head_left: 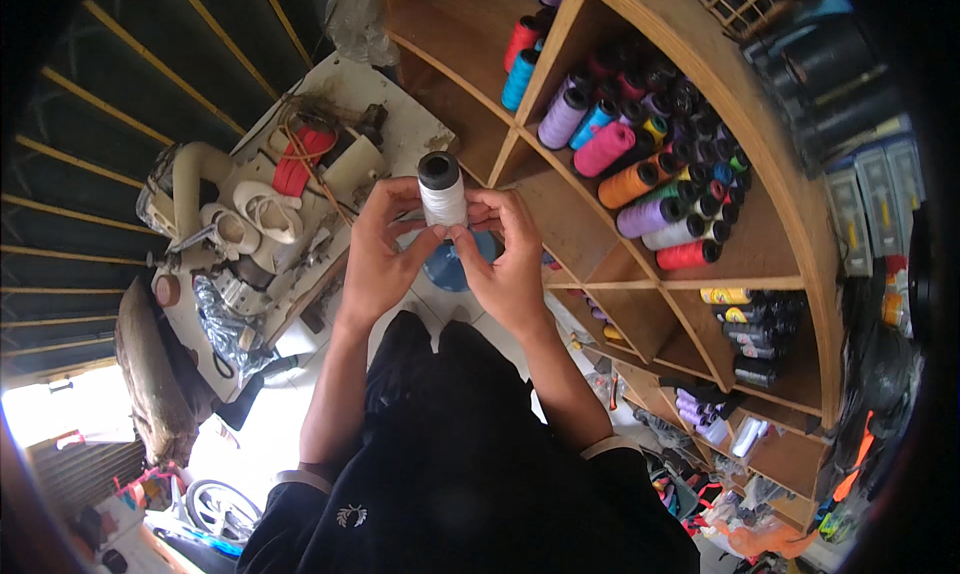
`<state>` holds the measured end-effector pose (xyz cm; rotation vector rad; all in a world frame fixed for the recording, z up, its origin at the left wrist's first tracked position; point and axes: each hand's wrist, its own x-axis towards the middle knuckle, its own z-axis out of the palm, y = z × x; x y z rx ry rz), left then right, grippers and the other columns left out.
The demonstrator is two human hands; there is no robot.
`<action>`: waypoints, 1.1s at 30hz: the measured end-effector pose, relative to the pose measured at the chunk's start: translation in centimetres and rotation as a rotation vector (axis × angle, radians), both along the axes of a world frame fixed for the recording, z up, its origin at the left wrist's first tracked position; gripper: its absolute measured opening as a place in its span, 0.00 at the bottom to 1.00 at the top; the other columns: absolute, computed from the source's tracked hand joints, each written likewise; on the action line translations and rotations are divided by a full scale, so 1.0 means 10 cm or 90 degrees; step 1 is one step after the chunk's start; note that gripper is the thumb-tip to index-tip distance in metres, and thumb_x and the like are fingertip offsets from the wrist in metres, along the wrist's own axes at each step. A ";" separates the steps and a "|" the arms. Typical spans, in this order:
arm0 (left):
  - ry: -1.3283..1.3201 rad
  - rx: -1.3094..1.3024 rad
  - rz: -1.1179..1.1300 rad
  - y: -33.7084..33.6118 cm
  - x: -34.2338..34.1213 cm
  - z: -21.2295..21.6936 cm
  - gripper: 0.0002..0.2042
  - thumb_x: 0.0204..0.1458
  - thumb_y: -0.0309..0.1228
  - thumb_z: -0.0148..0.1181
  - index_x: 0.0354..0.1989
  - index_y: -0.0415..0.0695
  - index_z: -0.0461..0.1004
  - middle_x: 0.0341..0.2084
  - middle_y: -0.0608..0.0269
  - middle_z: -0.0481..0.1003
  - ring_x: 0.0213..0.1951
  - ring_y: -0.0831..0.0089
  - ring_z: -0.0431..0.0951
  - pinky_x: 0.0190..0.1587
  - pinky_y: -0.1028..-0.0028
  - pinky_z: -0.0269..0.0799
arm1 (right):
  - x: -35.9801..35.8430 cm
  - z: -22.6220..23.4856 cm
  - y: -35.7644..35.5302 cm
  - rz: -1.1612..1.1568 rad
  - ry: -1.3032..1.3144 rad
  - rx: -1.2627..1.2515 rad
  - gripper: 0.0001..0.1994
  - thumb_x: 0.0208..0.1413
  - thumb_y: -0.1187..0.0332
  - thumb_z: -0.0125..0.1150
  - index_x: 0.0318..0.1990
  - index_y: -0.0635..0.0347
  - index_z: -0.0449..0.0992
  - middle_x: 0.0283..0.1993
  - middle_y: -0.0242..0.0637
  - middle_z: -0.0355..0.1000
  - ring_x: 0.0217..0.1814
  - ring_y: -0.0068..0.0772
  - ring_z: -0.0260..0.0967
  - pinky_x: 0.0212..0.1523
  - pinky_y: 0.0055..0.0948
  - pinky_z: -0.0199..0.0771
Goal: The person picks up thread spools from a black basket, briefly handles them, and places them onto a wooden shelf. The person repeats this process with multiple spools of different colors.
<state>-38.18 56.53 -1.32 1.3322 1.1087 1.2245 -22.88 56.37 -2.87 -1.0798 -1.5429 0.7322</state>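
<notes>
A spool of white thread (444,204) with a black top stands upright between my two hands, in front of my body. My left hand (385,244) grips it from the left, fingers curled behind and thumb against the lower front. From the other side my right hand (508,259) holds it the same way, its thumb close to the left one. Part of the fingers is hidden behind the spool. Below the spool, a round blue object (445,272) shows on the tiled floor, partly covered by my hands.
At the right stands a wooden shelf (650,292) with compartments of coloured thread spools (628,184). A cluttered white table (412,114) at the left carries white shoes (268,214), red material (303,164) and clear plastic. A log-like wooden piece (150,374) leans beside it. A bicycle wheel (222,509) is lower left.
</notes>
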 end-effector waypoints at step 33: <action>0.303 0.079 -0.093 4.68 0.43 -0.64 0.41 0.49 0.44 0.59 0.69 0.44 0.44 0.65 0.33 0.46 0.67 0.41 0.49 0.66 0.50 0.51 | -0.31 -0.48 4.79 -0.328 0.410 -0.238 0.25 0.60 0.55 0.39 0.61 0.54 0.65 0.58 0.44 0.63 0.60 0.41 0.60 0.63 0.39 0.56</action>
